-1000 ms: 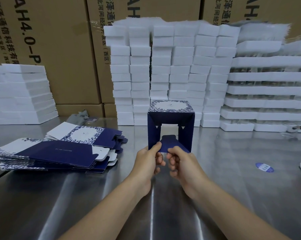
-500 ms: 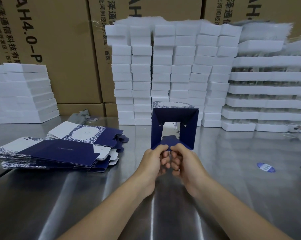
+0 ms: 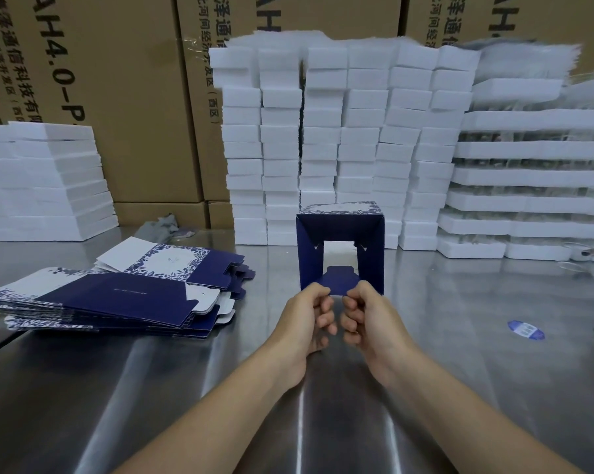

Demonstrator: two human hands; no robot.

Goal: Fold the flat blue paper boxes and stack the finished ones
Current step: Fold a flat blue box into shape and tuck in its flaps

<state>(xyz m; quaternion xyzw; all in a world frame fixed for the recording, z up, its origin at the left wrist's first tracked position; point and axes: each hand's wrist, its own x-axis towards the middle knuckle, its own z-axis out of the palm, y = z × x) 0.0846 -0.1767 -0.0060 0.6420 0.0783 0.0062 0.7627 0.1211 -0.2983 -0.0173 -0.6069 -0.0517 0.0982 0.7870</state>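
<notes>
Spanning the view, steel table [image 3: 459, 371]; white foam blocks [image 3: 322, 148] stacked at its back; pile of flat blue box blanks [image 3: 117, 299] lying left. Opened blue box [image 3: 372, 261] stands centre, mouth squarer to camera than a second ago, less top showing. Left hand [image 3: 305, 323] and right hand [image 3: 367, 323], fingers curled, pinch the bottom flap [image 3: 340, 282] corners. Tuck-in looks next; no finished boxes stacked in view.

blue box [image 3: 340, 234] | opened to tube, upright, mid-table | flat boxes [image 3: 117, 295] stacked left
</notes>
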